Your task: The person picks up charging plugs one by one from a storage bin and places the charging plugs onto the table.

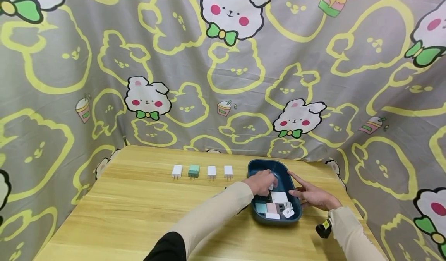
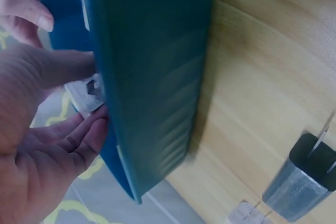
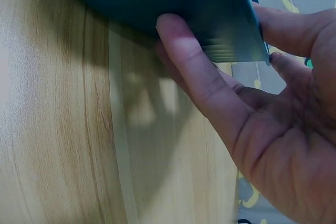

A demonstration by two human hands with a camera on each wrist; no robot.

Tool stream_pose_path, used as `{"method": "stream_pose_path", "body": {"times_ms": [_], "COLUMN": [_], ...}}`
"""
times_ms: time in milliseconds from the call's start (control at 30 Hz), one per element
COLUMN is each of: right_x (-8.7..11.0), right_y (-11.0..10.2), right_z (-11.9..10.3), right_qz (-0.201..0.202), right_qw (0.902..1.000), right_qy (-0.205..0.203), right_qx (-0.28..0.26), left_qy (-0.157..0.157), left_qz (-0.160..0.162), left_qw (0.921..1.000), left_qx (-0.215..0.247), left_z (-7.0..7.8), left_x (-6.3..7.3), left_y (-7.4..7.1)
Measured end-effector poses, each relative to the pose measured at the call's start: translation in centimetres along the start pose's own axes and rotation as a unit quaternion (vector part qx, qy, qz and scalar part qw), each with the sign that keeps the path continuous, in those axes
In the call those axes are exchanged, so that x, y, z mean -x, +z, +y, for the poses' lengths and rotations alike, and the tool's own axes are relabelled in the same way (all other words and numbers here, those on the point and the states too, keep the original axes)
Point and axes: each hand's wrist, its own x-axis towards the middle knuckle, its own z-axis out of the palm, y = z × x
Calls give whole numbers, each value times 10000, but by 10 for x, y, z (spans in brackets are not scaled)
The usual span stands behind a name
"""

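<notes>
White adapter (image 2: 83, 98), partly hidden by the tray (image 2: 152, 77) the right hand (image 1: 313, 195) grips, is pinched by the left hand (image 1: 261, 182).

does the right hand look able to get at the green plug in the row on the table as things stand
Probably not easily: the right hand is holding the right side of the blue bin, and the bin and the left hand lie between it and the green plug.
</notes>
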Motion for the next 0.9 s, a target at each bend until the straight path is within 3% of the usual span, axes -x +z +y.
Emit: {"method": "stream_pose_path", "body": {"times_ms": [433, 900], "right_x": [0, 2], "right_y": [1, 2], "right_z": [-1, -1], "right_qz": [-46, -16], "right_qw": [10000, 10000], "right_qy": [37, 32], "right_qx": [-21, 4], "left_qy": [494, 769], "left_qz": [597, 738], "left_qw": [9969, 9940], "left_qx": [-156, 239], "left_z": [-12, -22], "left_x": [26, 52], "left_y": [-15, -29]}}
